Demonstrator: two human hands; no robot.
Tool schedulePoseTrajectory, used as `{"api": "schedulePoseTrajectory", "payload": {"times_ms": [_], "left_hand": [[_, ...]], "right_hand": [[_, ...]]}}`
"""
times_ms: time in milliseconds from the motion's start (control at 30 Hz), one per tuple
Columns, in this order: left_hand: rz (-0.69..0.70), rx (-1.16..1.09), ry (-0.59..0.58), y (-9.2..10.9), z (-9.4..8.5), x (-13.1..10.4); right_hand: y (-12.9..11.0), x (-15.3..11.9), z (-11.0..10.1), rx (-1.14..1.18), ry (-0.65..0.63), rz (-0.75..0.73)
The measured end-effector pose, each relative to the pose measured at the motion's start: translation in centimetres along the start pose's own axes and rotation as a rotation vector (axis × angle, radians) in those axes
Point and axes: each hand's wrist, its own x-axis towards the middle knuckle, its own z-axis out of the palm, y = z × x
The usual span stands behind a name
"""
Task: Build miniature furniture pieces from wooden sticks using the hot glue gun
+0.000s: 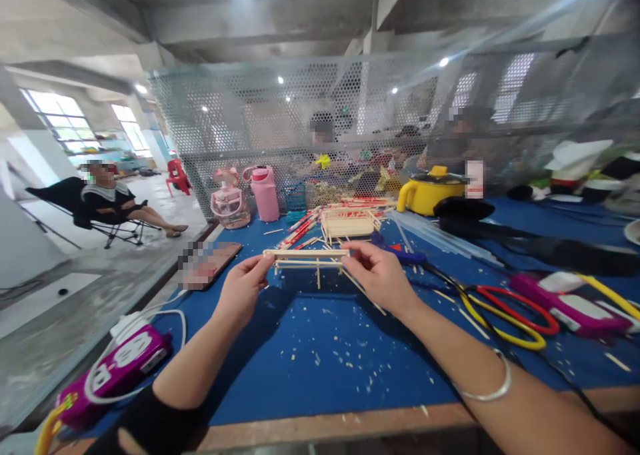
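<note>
My left hand (246, 283) pinches the left end of a thin pale wooden strip (307, 254) above the blue table. The strip's right end is between the fingers of my right hand (380, 275). Just under the strip is a small frame of wooden sticks (319, 275), with crossbars and short uprights; whether my fingers also touch it I cannot tell. Behind it sits a tray-like piece made of sticks (351, 226). Red-and-white packets and loose sticks (304, 227) lie around that piece.
A pink bottle (265, 194), a clear pink jug (231, 205) and a yellow pot (433, 194) stand at the back. Purple power strips (117, 368) lie left and right. A phone (213, 265) rests at the left edge. Red-and-yellow cables (520, 308) are right. A person sits far left.
</note>
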Motion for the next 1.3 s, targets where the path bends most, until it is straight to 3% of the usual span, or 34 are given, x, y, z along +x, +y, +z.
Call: {"api": "schedulePoseTrajectory", "payload": {"times_ms": [167,767,1067,1167,1300], "left_hand": [[-0.012,0.083,0.063,-0.44,-0.20,-0.03],[-0.069,0.081,0.010,-0.99,-0.29,-0.40],[-0.129,-0.156,0.004,-0.70,-0.27,-0.49],[-0.086,-0.166,-0.016,-0.88,-0.35,-0.38],[0.019,0.004,-0.030,-1.05,-0.61,-0.33]], "right_hand": [[0.47,-0.07,0.46,-0.084,0.008,-0.013],[0.41,-0.34,0.18,-0.053,-0.069,0.009],[-0.06,-0.66,0.08,0.088,-0.091,-0.082],[-0.13,-0.70,0.10,0.117,-0.080,-0.128],[0.25,-0.57,0.06,0.094,-0.029,-0.140]]}}
